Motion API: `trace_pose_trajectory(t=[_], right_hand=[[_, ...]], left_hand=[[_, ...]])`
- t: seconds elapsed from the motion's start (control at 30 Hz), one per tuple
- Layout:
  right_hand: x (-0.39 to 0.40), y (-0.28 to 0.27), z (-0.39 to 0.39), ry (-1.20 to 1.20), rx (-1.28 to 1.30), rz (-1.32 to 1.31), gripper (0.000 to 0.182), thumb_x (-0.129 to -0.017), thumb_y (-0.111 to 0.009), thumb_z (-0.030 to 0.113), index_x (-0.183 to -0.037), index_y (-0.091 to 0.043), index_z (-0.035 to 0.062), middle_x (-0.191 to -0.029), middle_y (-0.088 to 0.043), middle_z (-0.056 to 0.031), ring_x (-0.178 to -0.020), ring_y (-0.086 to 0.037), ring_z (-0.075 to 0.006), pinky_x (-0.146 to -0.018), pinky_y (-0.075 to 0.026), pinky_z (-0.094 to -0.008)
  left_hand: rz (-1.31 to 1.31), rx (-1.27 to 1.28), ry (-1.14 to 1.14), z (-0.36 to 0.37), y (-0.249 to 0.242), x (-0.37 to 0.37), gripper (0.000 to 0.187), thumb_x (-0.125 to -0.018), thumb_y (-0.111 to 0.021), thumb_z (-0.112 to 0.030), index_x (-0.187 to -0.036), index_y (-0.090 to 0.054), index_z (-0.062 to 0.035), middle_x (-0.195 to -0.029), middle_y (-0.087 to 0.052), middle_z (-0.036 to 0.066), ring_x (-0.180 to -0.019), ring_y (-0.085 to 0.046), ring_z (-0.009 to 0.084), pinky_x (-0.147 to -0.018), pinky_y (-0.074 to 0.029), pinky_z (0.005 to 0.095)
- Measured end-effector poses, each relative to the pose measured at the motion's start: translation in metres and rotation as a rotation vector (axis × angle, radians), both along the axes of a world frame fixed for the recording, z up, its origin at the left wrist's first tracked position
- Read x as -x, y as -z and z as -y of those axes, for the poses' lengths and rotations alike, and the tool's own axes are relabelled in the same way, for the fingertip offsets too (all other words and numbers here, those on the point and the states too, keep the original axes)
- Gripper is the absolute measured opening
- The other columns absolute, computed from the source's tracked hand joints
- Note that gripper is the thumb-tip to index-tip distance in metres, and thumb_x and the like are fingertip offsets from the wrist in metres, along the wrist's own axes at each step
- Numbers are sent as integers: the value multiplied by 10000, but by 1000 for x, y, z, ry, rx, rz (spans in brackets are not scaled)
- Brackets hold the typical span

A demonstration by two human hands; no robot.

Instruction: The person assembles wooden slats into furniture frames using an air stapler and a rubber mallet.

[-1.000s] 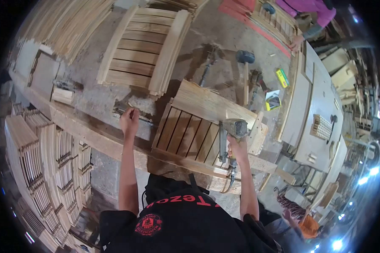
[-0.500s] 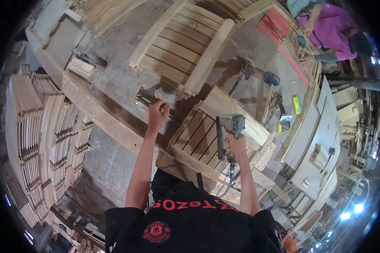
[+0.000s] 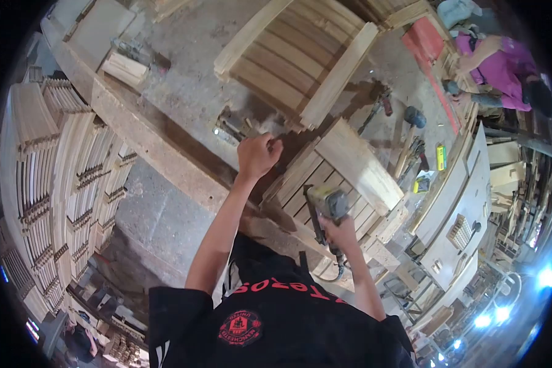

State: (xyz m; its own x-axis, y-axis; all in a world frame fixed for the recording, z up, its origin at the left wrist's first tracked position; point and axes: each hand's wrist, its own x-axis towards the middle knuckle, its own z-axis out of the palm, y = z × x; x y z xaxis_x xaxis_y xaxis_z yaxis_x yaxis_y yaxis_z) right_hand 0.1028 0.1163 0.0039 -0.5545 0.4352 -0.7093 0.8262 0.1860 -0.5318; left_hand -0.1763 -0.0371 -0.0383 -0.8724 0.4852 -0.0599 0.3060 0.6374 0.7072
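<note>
My right hand is closed around the handle of a pneumatic nail gun, its hose running down from the grip. The gun is over a slatted wooden panel with a thick rail along its far right side. Curled fingers make a fist of my left hand, left of the panel's upper corner; whatever they hold, if anything, is hidden. Just beyond that hand lies a small pile of metal pieces on the bench. A second slatted wooden panel rests farther back.
Stacked wooden slats stand on the left below the bench edge. A mallet, a yellow box and tools lie to the right. Another person in a purple shirt works at the upper right.
The view has shifted, so the bench items sit farther right. My left hand has turned more into a fist. The nail gun has tilted, still in my right hand.
</note>
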Motion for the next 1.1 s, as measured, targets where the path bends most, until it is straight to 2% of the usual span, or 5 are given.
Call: trace_pose_trajectory(t=[0.1, 0.13, 0.23, 0.27, 1.1], right_hand=[[-8, -14, 49, -254, -24, -206, 331, -778, -745, 201, -961, -649, -57, -624, -643, -138, -560, -649, -255, -549, -511, -352], [-12, -10, 57, -386, -30, -14, 503, -725, -750, 211, -1138, -617, -43, -748, -669, -214, -730, -671, -376, -678, -536, -416], [12, -34, 89, -466, -173, -22, 591, -741, -730, 325, -1235, -559, 52, -790, -668, -224, -772, -652, -422, -674, -516, -501], [9, -30, 94, -539, -177, 3, 682, -730, -735, 343, -1299, -472, 74, -817, -667, -226, -789, -654, -415, -693, -513, -526], [-92, -41, 74, -392, -198, 82, 651, -722, -736, 328, -1257, -479, 60, -817, -661, -239, -792, -648, -433, -703, -523, -516]], left_hand=[[92, 224, 230, 4, -10, 11, 317, -803, -666, -372, -648, -650, -96, -613, -640, 87, -613, -648, 307, -608, -516, 410], [97, 254, 258, 4, -9, 13, 319, -799, -670, -372, -640, -652, -96, -621, -648, 86, -618, -652, 307, -608, -521, 408], [93, 225, 218, 3, -4, 11, 285, -778, -668, -351, -644, -673, -100, -586, -641, 99, -603, -659, 289, -660, -529, 405], [83, 197, 190, 2, -1, 10, 282, -780, -669, -345, -644, -672, -98, -587, -642, 97, -607, -660, 288, -654, -529, 402], [23, 86, 56, 2, 5, 6, 286, -835, -658, -325, -829, -709, -43, -744, -689, 123, -710, -668, 318, -649, -512, 403]])
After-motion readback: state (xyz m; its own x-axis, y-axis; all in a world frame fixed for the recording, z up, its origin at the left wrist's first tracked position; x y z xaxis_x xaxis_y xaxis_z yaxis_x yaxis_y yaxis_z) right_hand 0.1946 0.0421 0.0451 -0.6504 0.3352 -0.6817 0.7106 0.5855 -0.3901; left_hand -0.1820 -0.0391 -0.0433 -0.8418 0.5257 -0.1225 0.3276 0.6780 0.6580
